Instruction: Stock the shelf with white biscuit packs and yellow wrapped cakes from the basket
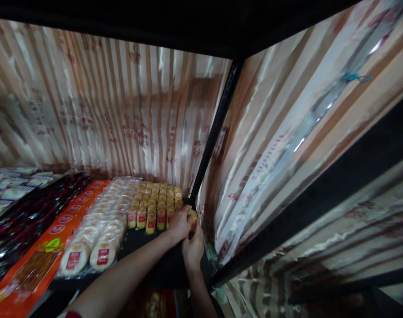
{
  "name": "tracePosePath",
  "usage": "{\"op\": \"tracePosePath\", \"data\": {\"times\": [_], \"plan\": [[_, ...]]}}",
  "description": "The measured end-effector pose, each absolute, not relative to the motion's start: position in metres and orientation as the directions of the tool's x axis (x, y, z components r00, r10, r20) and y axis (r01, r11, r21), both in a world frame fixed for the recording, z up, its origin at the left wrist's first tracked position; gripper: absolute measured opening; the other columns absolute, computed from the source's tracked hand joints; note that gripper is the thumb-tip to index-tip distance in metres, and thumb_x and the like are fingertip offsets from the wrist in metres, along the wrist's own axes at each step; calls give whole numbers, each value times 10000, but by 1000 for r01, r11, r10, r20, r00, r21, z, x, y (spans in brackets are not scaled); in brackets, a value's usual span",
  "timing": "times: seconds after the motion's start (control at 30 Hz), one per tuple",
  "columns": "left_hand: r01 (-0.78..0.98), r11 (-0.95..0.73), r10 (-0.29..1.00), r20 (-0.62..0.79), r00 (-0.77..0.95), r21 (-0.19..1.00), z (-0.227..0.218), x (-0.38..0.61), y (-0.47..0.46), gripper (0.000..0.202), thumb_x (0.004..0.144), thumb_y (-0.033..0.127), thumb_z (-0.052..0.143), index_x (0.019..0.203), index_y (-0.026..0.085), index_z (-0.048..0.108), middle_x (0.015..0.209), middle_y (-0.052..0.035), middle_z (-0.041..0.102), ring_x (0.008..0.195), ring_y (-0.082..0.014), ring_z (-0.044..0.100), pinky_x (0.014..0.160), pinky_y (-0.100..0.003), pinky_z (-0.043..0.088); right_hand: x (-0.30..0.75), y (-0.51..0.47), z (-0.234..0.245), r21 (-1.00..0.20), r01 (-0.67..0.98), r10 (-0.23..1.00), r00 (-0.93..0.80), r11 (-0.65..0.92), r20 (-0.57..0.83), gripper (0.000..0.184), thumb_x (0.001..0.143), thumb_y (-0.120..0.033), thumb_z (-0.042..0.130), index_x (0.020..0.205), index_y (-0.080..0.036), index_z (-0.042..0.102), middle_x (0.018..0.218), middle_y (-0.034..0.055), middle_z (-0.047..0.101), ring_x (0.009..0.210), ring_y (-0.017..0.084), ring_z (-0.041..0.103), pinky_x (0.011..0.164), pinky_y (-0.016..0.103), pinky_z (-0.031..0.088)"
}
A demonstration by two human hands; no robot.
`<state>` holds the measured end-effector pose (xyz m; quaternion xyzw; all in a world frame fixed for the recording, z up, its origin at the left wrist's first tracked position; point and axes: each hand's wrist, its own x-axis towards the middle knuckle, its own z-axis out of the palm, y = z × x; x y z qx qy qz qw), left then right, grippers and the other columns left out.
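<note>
Both my hands meet at the right end of the dark shelf (148,260), close to the corner post. Between them is a small yellow snack pack (192,215), mostly covered by fingers. My left hand (180,224) reaches in from the left with its fingers closed on the pack. From below, my right hand (193,247) grips the same pack, its fingers pointing up. Just left of my hands stand rows of yellow snack packs with red labels (151,218), lined up toward the back of the shelf.
Left of the yellow packs lie clear-wrapped round white crackers (104,254), orange stick-snack bags (36,265), dark shiny packets (42,203) and white packets (12,187). A black post (218,123) rises at the corner, and a slanting black beam (307,194) crosses the right side. Striped sheeting (122,106) hangs behind.
</note>
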<state>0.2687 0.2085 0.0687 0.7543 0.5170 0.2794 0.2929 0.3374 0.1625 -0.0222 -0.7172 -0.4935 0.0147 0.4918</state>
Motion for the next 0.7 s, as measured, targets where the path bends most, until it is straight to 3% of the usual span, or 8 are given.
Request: {"op": "tracePosePath", "data": {"times": [0.2, 0.4, 0.7], "plan": [[698, -465, 880, 201, 430, 544, 77, 290, 274, 373, 791, 118, 431, 1138, 150, 565, 1135, -76, 620, 1026, -134, 571, 921, -227, 416, 356, 225, -17, -731, 679, 682, 567, -71, 461, 541, 821, -350, 378, 1281, -68, 421, 1244, 204, 520, 1139, 281, 500, 925, 390, 388], [710, -545, 829, 158, 537, 446, 77, 304, 328, 325, 730, 87, 464, 968, 193, 658, 984, -38, 677, 936, -150, 611, 851, -240, 455, 368, 265, -19, -750, 642, 679, 622, -157, 391, 522, 823, -374, 392, 1279, -121, 402, 1161, 161, 583, 1018, 259, 577, 800, 343, 431], [755, -560, 817, 78, 571, 339, 54, 312, 378, 274, 728, 91, 477, 910, 163, 669, 925, -39, 694, 902, -141, 617, 853, -230, 449, 373, 294, -37, -737, 652, 704, 609, -181, 365, 412, 796, -292, 423, 1176, -134, 439, 1036, 129, 633, 896, 236, 611, 688, 303, 428]]}}
